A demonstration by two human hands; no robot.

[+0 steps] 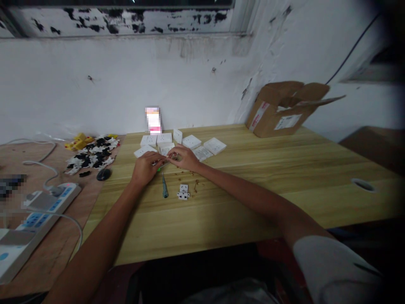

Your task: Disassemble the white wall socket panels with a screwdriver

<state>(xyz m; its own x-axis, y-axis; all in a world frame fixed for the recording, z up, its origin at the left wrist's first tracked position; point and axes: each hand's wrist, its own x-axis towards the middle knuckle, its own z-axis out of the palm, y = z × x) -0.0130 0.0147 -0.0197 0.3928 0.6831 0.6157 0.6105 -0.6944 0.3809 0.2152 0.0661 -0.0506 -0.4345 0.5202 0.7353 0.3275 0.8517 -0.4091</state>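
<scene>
My left hand [146,167] and my right hand [185,158] meet fingertip to fingertip over the table, both in a pinch. Whatever lies between their fingers is too small to make out. Just below them, a slim grey-green pointed tool [164,188] rests on the wood with its tip away from me. To its right is a small white socket insert [183,192] with dark slots. Small brass-coloured metal pieces [196,185] are scattered beside it. Behind the hands lie several white wall socket panels [215,145], one of them standing on edge.
An open cardboard box [275,114] stands at the back right. A lit, blurred screen [153,120] leans on the wall. On the left are black and white plastic parts [91,155], yellow pieces [79,142], a computer mouse [103,174] and a power strip [47,215] with cables.
</scene>
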